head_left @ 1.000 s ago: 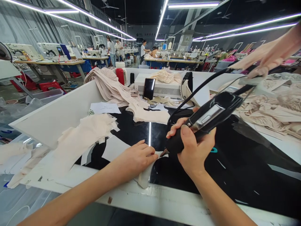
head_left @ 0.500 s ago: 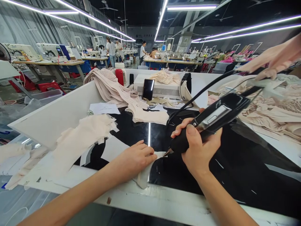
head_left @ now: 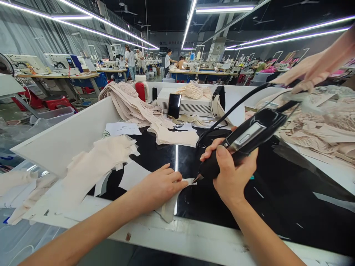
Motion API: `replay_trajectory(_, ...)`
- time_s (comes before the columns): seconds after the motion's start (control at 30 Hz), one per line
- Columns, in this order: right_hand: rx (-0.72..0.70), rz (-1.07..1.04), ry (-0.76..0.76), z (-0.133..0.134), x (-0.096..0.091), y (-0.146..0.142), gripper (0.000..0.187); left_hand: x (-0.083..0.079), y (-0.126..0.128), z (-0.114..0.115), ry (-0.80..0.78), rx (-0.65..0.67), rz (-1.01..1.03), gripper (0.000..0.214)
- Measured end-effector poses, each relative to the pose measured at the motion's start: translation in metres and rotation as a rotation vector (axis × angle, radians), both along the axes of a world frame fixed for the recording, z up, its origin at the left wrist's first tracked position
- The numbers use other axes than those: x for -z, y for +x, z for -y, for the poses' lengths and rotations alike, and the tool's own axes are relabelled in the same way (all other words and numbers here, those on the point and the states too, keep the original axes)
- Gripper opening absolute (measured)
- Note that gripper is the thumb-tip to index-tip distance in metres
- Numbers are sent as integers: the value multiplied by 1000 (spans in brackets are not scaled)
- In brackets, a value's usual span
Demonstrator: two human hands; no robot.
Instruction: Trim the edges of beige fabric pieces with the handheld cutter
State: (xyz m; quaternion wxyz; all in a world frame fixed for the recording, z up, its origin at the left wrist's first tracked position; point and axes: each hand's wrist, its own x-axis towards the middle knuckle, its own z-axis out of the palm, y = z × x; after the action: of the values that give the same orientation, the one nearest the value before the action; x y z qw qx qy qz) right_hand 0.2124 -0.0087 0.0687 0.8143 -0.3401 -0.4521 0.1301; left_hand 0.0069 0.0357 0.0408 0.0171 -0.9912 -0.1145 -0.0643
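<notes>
My right hand [head_left: 235, 173] is wrapped round a black corded hand tool [head_left: 249, 135] with a silver panel. Its narrow metal tip [head_left: 198, 178] points down and left, at the end of a small cream fabric piece [head_left: 168, 210]. My left hand [head_left: 163, 186] lies low over that piece, thumb and fingers together on its edge, close to the tip. Part of the piece is hidden under the hand; its lower end reaches the table's front edge. Beneath both hands is a glossy black sheet [head_left: 277, 207]. A white paper piece [head_left: 134, 175] lies beyond my left wrist.
Cream fabric pieces [head_left: 97, 159] lie at left, with longer layered strips [head_left: 124, 101] behind. A phone [head_left: 174, 106] leans on a white vented box [head_left: 194, 107]. More fabric [head_left: 327, 122] is heaped at right. The tool's cable [head_left: 244, 99] arches over the table. A white board [head_left: 66, 138] walls the left side.
The tool and my right hand have shifted slightly left, bringing the tip nearer my left fingers. My left fingertips have slid a little to the right along the fabric piece.
</notes>
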Motion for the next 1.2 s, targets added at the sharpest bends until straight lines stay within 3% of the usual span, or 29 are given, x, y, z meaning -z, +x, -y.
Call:
replay_trajectory(0.27,20,51,-2,1,1,-1,34,3,0,-2,-5,-5,16,40)
replay_trajectory(0.43,36,45,-21,7,0,-2,36,6,-12,19,76,-57,147,39)
replay_trajectory(0.6,59,28,-52,17,0,-3,42,17,-29,39,-98,-225,153,48)
replay_trajectory(0.83,63,1,-76,33,1,-13,40,17,-28,17,-220,-233,158,50)
replay_trajectory(1.2,51,-25,-75,46,0,-28,45,14,-21,13,-171,-153,145,43)
